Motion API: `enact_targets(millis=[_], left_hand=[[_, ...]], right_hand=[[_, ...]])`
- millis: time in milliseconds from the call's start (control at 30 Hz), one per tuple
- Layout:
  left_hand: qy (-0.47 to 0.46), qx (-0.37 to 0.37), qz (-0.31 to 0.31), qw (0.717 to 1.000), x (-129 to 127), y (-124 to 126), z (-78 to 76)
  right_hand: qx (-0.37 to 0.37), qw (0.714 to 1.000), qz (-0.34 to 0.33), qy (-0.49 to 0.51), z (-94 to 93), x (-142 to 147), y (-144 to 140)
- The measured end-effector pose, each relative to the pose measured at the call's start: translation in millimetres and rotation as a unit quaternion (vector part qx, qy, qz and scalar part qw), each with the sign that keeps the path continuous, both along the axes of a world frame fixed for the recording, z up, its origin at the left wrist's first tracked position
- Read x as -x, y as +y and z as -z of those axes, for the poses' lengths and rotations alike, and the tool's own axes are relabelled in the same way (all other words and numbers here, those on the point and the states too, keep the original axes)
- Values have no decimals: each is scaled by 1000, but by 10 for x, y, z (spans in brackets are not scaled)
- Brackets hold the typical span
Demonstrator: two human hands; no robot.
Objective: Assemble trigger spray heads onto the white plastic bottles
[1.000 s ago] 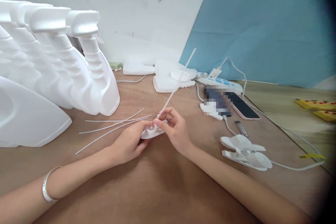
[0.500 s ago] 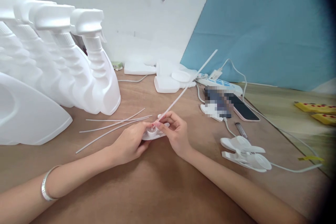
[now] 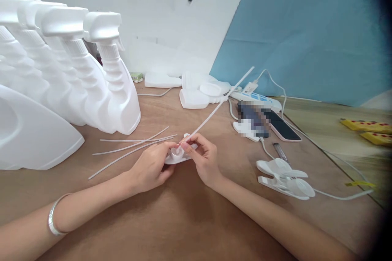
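Observation:
My left hand (image 3: 150,167) grips a white spray trigger head (image 3: 177,155) lying low over the wooden table (image 3: 183,220). My right hand (image 3: 203,156) pinches the lower end of a thin white dip tube (image 3: 219,106) at the head's socket. The tube slants up and to the right, its free end near the power strip. Whether its tip sits inside the socket is hidden by my fingers. A silver bangle (image 3: 54,216) circles my left wrist.
Several loose dip tubes (image 3: 131,145) lie left of my hands. A row of white spray bottles (image 3: 92,73) stands at the left. Spare trigger heads (image 3: 286,175) lie at the right, beside a phone (image 3: 283,127), a power strip (image 3: 255,97) and cables. White bottle parts (image 3: 199,91) rest at the back.
The dip tube has tilted lower and further right, from steep toward a shallower slant. My hands stay at the trigger head, with the right fingers shifting slightly on the tube.

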State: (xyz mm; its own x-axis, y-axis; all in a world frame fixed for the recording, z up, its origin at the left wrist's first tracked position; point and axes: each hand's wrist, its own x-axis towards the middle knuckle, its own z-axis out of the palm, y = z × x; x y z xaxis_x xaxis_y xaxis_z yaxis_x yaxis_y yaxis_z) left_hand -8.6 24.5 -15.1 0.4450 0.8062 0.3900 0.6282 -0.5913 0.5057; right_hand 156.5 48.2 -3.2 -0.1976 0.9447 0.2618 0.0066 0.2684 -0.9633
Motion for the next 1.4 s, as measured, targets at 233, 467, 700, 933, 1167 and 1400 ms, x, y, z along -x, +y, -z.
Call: enact_targets(millis=[233, 467, 700, 933, 1167, 1400], left_hand=[[-4, 2, 2, 1000, -2, -7, 2], [0, 10, 20, 1000, 4, -12, -19], [-8, 2, 60, 998, -4, 2, -42], [-13, 12, 53, 998, -9, 1, -32], [-14, 14, 41, 999, -5, 3, -43], [0, 9, 34, 999, -25, -19, -35]], right_hand=[[2, 1000, -2, 1, -25, 0, 7], [-38, 997, -7, -61, -29, -27, 14], [-206, 962, 12, -178, -62, -25, -8], [-362, 907, 10, -214, -22, -57, 54], [-381, 892, 3, -243, -50, -77, 100], [-385, 879, -11, -280, -112, -66, 31]])
